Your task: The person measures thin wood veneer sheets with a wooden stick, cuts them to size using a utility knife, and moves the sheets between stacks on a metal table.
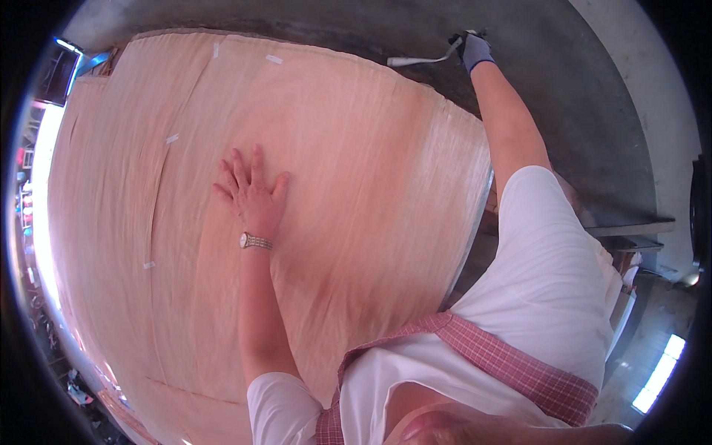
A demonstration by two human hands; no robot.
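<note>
The left hand [257, 205], nearer, lies flat on the wood sheet [356, 170], fingers spread. The sheet is directly under it, grain running mostly forward; it looks pinkish, slightly rippled, with small white tapes [274, 59]. Well apart, beyond its far edge, the gloved right hand [475, 52] is by a pale strip [412, 61]; its grip I cannot tell

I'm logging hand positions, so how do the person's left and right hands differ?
The left hand is bare; the right hand wears a grey glove. The left hand lies spread on the wood sheet; the right hand is beyond the sheet's far edge, by a pale strip. Both are stretched out forward.
</note>
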